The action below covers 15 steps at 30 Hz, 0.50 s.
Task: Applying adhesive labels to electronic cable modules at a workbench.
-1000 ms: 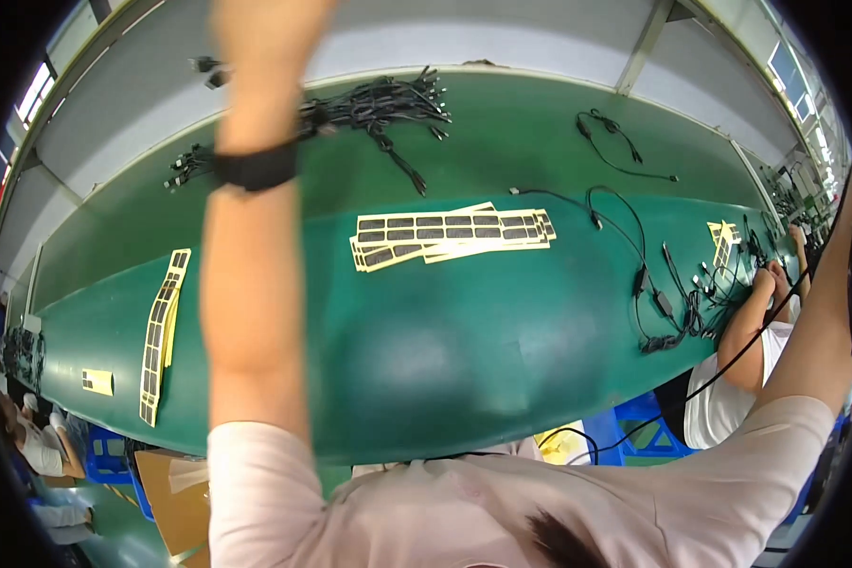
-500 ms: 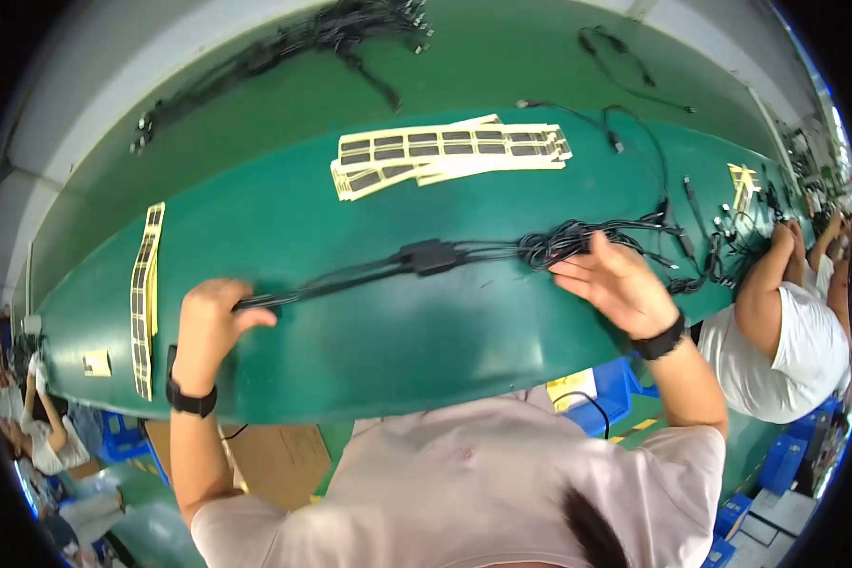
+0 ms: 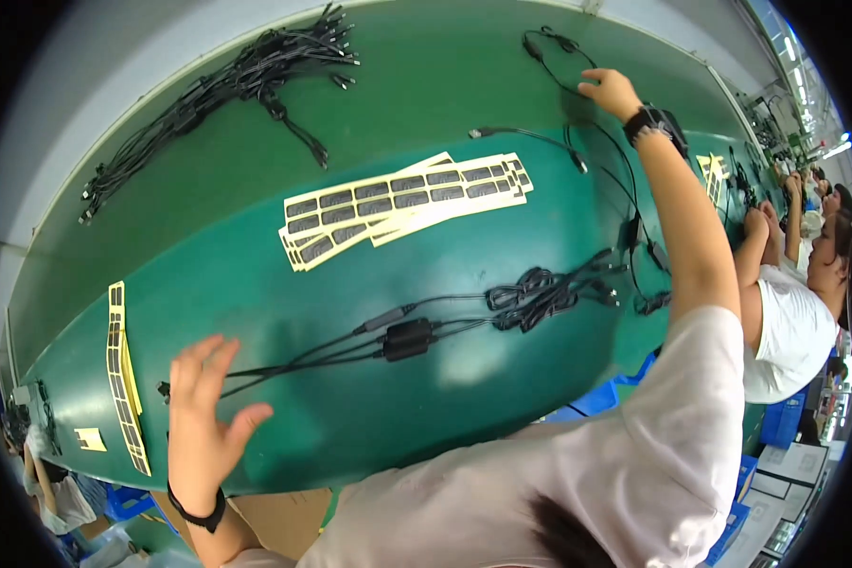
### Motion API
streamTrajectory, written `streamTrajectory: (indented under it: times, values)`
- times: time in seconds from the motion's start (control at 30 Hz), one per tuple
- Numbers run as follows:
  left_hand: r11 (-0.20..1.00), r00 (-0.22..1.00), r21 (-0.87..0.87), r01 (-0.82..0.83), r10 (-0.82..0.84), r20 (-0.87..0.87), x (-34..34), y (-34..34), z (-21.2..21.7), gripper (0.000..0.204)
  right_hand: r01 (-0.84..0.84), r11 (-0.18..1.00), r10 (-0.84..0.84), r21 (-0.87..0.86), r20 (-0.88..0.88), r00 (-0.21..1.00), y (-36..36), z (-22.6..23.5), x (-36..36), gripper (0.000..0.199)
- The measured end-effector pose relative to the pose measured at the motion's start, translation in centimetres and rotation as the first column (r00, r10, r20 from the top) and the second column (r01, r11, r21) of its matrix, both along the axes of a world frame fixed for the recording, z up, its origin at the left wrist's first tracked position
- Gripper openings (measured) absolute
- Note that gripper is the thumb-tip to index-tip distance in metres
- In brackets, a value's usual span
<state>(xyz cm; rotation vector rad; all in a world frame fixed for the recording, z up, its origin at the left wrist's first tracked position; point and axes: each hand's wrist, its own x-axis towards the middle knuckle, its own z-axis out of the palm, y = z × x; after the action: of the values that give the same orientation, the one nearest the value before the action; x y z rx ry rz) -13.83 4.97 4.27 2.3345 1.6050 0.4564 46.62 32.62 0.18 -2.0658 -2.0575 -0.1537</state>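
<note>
A bundle of black cables (image 3: 407, 338) with box-shaped blocks lies along the table, its coiled part (image 3: 530, 298) to the right. My left hand (image 3: 201, 407) hovers by the bundle's left end, fingers spread and thumb apart, holding nothing. Far to the right, my right arm is stretched across the table. There my right hand (image 3: 615, 93) has its thumb and forefinger slightly apart beside a thin looped black cable (image 3: 549, 71). Whether the fingertips touch this cable is hard to see.
Overlapping label sheets (image 3: 402, 204) lie mid-table, and another label strip (image 3: 123, 379) is at the left. A large pile of black cables (image 3: 227, 90) rests at the far left. Loose cables (image 3: 631, 232) lie on the right. A co-worker (image 3: 790, 322) sits at the right.
My left hand has let go of the cable bundle, now lying on the table. My right hand has left the coiled part and moved far and right to the looped cable.
</note>
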Motion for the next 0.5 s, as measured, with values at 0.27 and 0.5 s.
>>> streamTrajectory:
  times: [0.27, 0.5]
  values:
    - [0.997, 0.979, 0.027, -0.066, 0.059, 0.194, -0.2, 0.4, 1.1, 0.05, -0.174, 0.976, 0.205, -0.131, 0.283, 0.937, 9.3, -3.5, -3.9, 0.026]
    - [0.985, 0.847, 0.162, 0.053, -0.131, 0.515, 6.6, 6.0, 3.5, 0.044, -0.095, 0.969, 0.16, 0.226, -0.876, -0.454, 3.2, 14.0, -18.4, 0.028]
